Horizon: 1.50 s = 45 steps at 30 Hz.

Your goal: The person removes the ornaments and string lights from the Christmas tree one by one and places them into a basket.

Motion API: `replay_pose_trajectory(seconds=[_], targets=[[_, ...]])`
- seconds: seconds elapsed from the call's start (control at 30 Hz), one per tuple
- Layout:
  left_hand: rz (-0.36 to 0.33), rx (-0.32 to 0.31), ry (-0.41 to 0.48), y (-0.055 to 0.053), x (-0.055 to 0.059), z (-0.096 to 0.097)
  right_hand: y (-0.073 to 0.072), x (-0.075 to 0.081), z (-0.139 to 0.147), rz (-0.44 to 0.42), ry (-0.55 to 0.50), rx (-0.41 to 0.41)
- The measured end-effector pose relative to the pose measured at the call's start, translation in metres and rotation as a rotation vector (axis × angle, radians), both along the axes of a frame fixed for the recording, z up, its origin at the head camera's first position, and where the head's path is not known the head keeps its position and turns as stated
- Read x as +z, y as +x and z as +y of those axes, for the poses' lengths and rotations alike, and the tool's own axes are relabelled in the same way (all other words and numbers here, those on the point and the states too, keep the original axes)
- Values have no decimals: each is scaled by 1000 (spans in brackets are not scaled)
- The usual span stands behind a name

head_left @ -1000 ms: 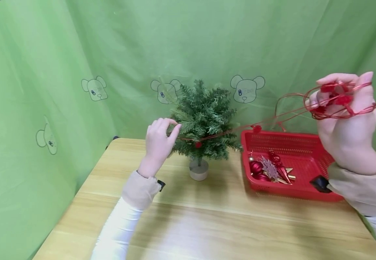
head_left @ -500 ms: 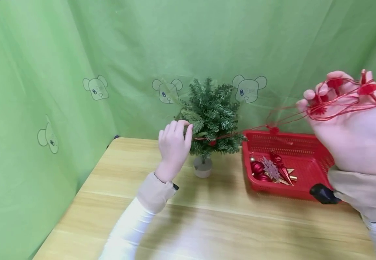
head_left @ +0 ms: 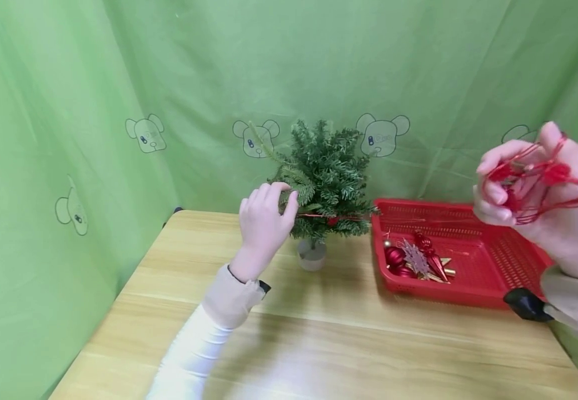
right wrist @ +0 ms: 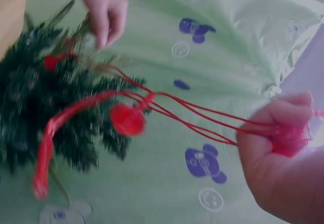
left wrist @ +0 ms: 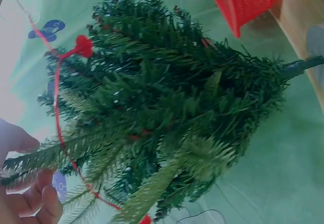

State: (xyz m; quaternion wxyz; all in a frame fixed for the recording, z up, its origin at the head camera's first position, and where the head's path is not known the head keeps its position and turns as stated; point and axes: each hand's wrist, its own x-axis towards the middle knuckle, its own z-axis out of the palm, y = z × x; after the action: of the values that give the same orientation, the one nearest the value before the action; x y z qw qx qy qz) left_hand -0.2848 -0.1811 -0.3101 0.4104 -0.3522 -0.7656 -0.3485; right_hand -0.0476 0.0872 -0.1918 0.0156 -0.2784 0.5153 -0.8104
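A small artificial Christmas tree (head_left: 336, 172) stands in a pale round pot (head_left: 312, 256) on the table. My left hand (head_left: 265, 222) is at its left side; the left wrist view shows the thumb and fingers pinching the tip of a branch (left wrist: 45, 154). My right hand (head_left: 564, 222), raised above the basket's right end, has curled fingers holding a looped bundle of red cord garland (head_left: 555, 174) with red tufts. From that hand, cords stretch across to the tree in the right wrist view. One strand of garland (left wrist: 56, 97) lies along the branches in the left wrist view.
To the right of the tree is a red plastic basket (head_left: 434, 294). Inside lie red baubles (head_left: 395, 256), a purple snowflake (head_left: 415, 259), a red pointed ornament (head_left: 437, 265) and gold pieces. A green curtain (head_left: 209, 66) hangs behind the wooden table (head_left: 294, 339).
My left hand and the tree have shifted right, mostly in the first half second. My right hand opened partly, then curled round the garland again while moving right and down.
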Motion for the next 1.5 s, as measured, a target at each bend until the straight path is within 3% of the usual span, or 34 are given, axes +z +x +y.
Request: replay_pose_trajectory(seconds=[0.13, 0.23, 0.33, 0.4, 0.5, 0.53, 0.57, 0.63, 0.73, 0.77, 0.8, 0.93, 1.1, 1.3, 1.5], targets=[[-13, -52, 25, 0, 6, -5, -1, -6, 18, 30, 241, 39], [-14, -90, 49, -1, 10, -8, -3, -7, 27, 66, 315, 82], [-14, -122, 79, -3, 14, -11, -4, -8, 38, 70, 325, 122], [-18, -141, 105, -6, 15, -14, 0, -8, 44, 52, 382, 45], [-35, -157, 134, -12, 17, -18, 0, -7, 53, 30, 478, 48], [-43, -159, 140, -15, 17, -19, 2, -6, 53, -1, 534, -3], [-56, -162, 143, -18, 17, -20, 5, -5, 51, -23, 628, -115], [-83, -161, 142, -24, 17, -21, 13, -3, 40, -85, 844, -364], [-119, -154, 132, -34, 16, -21, 26, -2, 15, -271, 1246, -751], [-128, -156, 128, -37, 15, -21, 27, -2, 8, -301, 1374, -828], [-135, -161, 125, -39, 15, -20, 27, -3, 2, -301, 1476, -849], [-160, -206, 109, -47, 14, -17, 19, -12, -11, -275, 1805, -814], [-208, -268, 23, -52, 17, -12, 19, -29, -16, -273, 2113, -728], [-206, -308, -149, -55, 17, -9, 25, -40, -17, -277, 2209, -665], [-196, -267, -221, -54, 12, -12, 31, -43, -9, -350, 2212, -656]])
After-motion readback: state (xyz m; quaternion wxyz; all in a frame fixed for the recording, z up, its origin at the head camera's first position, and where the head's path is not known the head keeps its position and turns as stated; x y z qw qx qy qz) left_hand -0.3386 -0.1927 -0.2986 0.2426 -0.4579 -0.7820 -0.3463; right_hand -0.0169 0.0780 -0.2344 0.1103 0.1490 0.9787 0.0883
